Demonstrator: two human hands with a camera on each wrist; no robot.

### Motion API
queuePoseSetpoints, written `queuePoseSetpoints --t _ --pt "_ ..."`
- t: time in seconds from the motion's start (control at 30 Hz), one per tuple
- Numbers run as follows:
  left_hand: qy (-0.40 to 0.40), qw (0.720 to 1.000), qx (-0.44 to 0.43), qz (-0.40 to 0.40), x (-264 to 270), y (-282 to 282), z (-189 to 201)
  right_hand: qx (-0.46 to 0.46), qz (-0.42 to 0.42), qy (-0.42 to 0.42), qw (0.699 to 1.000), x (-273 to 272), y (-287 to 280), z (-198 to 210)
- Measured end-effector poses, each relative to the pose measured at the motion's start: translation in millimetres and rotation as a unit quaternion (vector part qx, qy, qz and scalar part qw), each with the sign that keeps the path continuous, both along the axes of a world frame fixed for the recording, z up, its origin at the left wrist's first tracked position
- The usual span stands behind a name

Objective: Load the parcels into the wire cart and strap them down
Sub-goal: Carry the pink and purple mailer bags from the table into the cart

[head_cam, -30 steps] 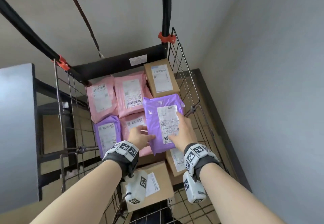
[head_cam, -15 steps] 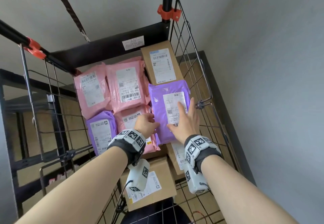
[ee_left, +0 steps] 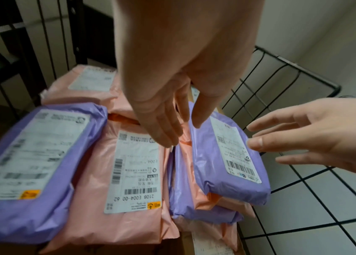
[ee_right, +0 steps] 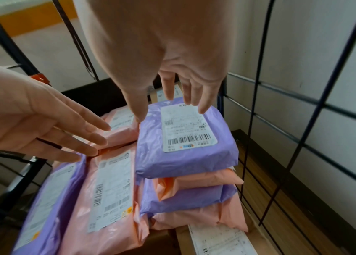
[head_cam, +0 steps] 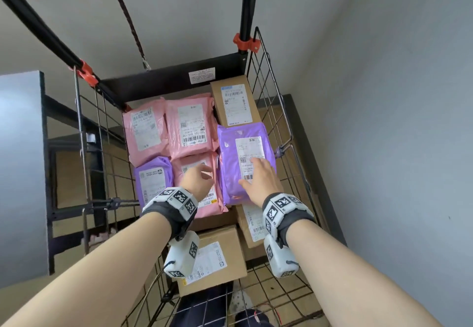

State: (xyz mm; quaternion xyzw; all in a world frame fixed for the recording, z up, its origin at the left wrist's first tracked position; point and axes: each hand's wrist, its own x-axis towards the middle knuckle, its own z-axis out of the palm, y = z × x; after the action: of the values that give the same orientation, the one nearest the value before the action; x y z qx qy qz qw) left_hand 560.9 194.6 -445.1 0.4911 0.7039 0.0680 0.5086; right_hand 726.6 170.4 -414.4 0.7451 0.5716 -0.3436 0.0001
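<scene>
Our right hand hovers spread over the top purple parcel in the cart; our left hangs slack, empty. Only the wrist views show that parcel capping a four-high stack hard against the right wire wall.

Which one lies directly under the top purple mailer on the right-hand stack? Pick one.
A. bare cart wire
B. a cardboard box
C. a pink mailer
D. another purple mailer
C: in the right wrist view the top purple mailer rests on a pink mailer, with a second purple mailer only below that.
</scene>
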Motion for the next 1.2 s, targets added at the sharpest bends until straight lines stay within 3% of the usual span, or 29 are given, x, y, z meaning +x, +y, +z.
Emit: queuePoseSetpoints --t 0.37,0.7,0.97,1.2 --pt "0.133 0.979 0.15 -0.025 -83 -106 147 0.048 0.164 0.005 0.985 -43 -72 112" --pt "0.218 0.956 0.185 0.069 -213 -234 261 0.123 0.335 -0.009 0.934 -175 -135 221" --pt "0.285 0.934 0.183 0.111 -351 -281 285 0.155 0.419 0.002 0.894 -339 -160 254" --pt "0.309 0.934 0.144 0.108 -496 -285 296 0.145 0.389 -0.02 0.909 -466 -163 254"
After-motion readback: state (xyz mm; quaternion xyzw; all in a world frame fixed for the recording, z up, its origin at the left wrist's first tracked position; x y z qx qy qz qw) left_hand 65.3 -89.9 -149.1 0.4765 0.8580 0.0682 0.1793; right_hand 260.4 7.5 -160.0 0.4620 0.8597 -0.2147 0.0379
